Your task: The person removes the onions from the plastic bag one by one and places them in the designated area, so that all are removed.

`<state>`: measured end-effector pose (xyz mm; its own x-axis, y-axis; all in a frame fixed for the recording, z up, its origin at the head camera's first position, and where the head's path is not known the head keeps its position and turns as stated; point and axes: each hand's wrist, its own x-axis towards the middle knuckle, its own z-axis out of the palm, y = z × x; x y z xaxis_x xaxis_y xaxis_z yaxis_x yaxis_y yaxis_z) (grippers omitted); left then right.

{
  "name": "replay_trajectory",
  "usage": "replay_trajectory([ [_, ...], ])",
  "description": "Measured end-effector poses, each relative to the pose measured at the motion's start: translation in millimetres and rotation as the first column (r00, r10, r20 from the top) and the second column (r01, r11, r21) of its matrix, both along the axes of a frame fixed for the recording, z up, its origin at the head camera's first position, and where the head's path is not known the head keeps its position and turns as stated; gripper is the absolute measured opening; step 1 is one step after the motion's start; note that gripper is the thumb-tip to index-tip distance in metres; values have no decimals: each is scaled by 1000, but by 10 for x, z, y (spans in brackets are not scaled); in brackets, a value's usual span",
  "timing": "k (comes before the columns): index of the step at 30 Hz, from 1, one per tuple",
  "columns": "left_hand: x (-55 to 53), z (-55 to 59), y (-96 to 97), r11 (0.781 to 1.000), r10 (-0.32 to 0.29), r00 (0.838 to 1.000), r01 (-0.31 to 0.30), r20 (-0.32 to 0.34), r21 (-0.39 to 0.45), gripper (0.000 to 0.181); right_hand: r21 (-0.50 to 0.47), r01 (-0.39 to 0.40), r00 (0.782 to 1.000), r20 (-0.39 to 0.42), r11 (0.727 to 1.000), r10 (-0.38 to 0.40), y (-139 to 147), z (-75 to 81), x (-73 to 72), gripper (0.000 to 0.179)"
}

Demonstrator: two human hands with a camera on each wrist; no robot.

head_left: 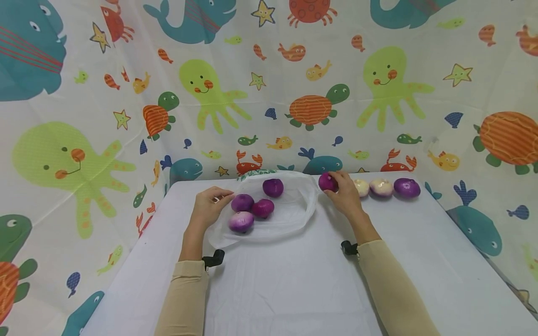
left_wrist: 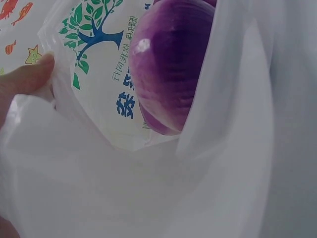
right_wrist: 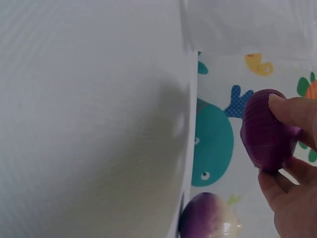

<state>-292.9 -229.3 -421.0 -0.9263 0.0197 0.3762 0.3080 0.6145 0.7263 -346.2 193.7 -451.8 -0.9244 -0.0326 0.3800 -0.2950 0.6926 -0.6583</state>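
My left hand [head_left: 208, 205] pinches the edge of a thin white plastic bag [head_left: 290, 228], which lies spread with its mouth toward me. Inside it sit several purple onions [head_left: 263, 208]; one big onion [left_wrist: 171, 64] shows close up in the left wrist view, beside the bag's printed green tree. Between thumb and fingertips, my right hand [head_left: 346, 193] grips a dark purple onion [right_wrist: 265, 131] just off the bag's right side. In the head view this onion [head_left: 328, 182] appears level with the bag's far part.
To the right of my right hand, a row along the table's far edge holds a pale onion [head_left: 361, 187], a white-and-purple onion [head_left: 381, 187] and a purple onion [head_left: 407, 188]. A curtain [head_left: 269, 126] with sea animals hangs behind the white table [head_left: 290, 289].
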Motion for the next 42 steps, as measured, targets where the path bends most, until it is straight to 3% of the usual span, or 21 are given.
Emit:
replay_trajectory([
  [7, -10, -4, -5, 1000, -8, 1000, 8, -13, -2, 16, -2, -6, 1000, 5, 1000, 6, 8, -31, -9, 61],
  [21, 6, 15, -2, 1000, -13, 1000, 13, 6, 11, 18, 69, -33, 991, 134, 997, 24, 54, -54, -2, 57],
  [33, 16, 10, -6, 1000, -7, 1000, 7, 16, 11, 19, 121, -60, 981, 189, 991, 36, 63, -79, 4, 54],
  [42, 21, 21, -6, 1000, -4, 1000, 3, 28, 18, 19, 120, -19, 972, 235, 993, -10, 33, -72, 6, 52],
])
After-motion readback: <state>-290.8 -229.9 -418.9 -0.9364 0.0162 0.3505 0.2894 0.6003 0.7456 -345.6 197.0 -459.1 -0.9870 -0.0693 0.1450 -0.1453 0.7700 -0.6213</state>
